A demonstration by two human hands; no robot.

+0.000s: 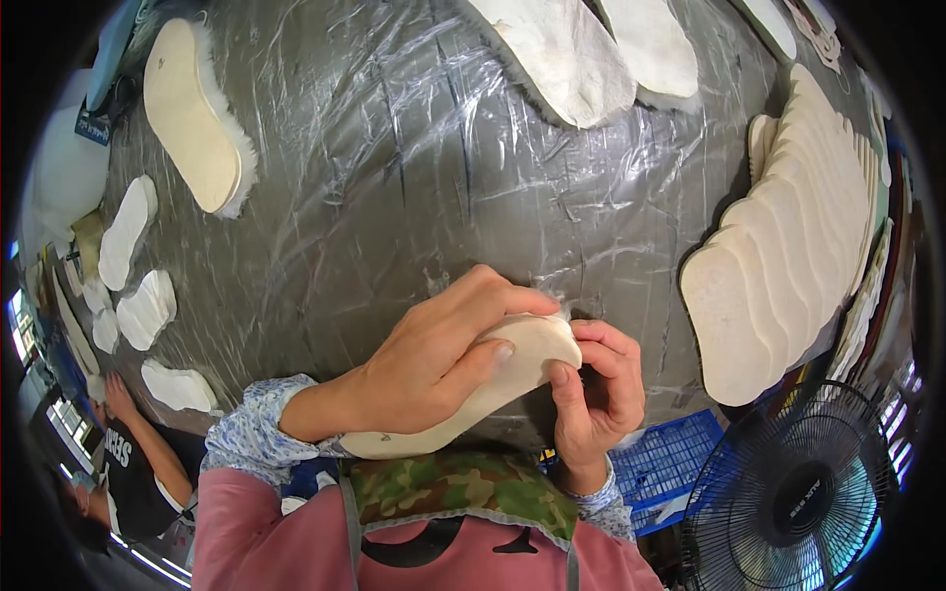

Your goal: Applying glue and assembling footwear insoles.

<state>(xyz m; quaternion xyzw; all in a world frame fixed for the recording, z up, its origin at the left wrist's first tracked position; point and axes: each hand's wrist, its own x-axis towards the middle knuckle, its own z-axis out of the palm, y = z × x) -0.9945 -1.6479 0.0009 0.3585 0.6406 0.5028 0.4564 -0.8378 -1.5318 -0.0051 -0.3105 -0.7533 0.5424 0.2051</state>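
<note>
The insole (493, 389) I am holding is sitting in the lower middle of the frame, just above my camouflage apron (463, 488), lifted off the table (394, 177). That table, wrapped in crinkled clear plastic, is filling most of the picture. At the right edge a fanned stack of insoles (788, 256) is leaning in overlapping layers, too many for me to count. Two big fleecy pieces (601, 49) are lying at the top centre, one fleece-edged insole (192, 113) at the upper left, and about five small white pieces (148, 305) are trailing down the left side. One fan (798, 492) is standing at the lower right, beside a blue crate (665, 463).

My left hand (434, 360) is wrapping over the insole, thumb pressing its top. My right hand (596, 389) is pinching its toe end between curled fingers.

I am judging that the pinch is narrow; if it slips, the insole could bend or drop against my apron.
</note>
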